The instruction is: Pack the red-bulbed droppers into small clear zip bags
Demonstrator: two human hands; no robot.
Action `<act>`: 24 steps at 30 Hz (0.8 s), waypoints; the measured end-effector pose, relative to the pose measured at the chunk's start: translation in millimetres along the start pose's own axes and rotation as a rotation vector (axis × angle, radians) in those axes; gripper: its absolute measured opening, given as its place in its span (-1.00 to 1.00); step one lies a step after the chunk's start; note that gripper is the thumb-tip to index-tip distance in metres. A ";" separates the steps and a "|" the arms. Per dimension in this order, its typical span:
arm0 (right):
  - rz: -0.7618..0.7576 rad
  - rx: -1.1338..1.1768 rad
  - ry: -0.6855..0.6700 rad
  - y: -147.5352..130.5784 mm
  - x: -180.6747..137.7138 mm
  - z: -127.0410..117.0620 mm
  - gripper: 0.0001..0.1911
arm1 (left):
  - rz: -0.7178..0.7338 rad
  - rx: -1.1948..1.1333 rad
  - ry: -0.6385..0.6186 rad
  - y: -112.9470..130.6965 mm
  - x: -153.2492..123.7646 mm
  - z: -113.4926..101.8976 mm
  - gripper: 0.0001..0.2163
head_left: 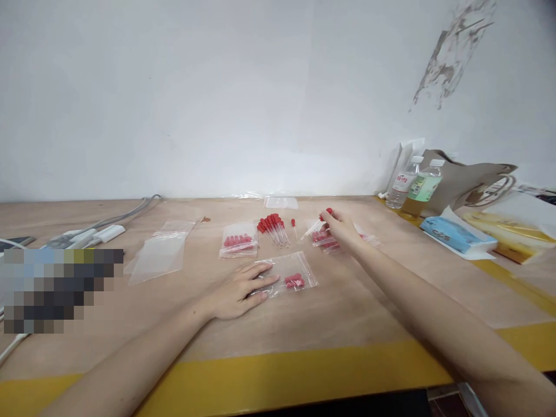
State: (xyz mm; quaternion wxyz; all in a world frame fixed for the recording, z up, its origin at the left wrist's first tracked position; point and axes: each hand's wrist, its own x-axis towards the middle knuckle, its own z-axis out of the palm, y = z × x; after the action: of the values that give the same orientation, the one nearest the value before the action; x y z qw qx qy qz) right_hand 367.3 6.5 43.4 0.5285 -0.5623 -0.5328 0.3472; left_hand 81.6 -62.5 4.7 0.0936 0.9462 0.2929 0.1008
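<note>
Red-capped dropper [326, 215] in right hand [341, 229], left hand [237, 289] on bag [289, 275]

Little writing can be read here. A blue tissue pack [456, 234] lies on the counter [304, 324] just in front of two plastic bottles [414, 185] near the wall; its top bears pale letters, too blurred to make out with certainty. The left bottle has a white label with red print, the right one a green label; neither is legible.
</note>
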 end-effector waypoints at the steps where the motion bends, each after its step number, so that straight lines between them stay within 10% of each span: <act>1: -0.017 0.060 -0.001 3.7 -8.4 -5.6 -0.79 | 0.003 -0.002 0.000 -0.2 0.0 0.2 -0.62; 8: -0.108 0.258 0.099 35.3 -39.6 -11.8 -0.59 | -0.006 0.027 -0.019 0.2 0.1 -0.3 -0.61; 15: 0.121 0.504 0.102 44.1 -46.1 7.3 -0.65 | -0.009 0.026 -0.008 -0.6 -0.1 1.3 -0.58; 20: 0.294 0.521 -0.166 41.1 -59.4 11.7 -0.66 | -0.037 0.005 -0.004 1.4 -0.3 0.8 -0.50; 24: 0.155 0.228 -0.340 40.2 -60.8 8.4 -0.69 | -0.038 0.000 0.004 2.3 -0.4 0.4 -0.49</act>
State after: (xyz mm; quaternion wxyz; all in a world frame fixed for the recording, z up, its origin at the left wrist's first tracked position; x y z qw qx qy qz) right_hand 357.0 -45.3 -7.5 0.4629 -0.4718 -0.5268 0.5345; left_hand 82.6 -64.7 4.9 0.0950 0.9402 0.3112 0.1007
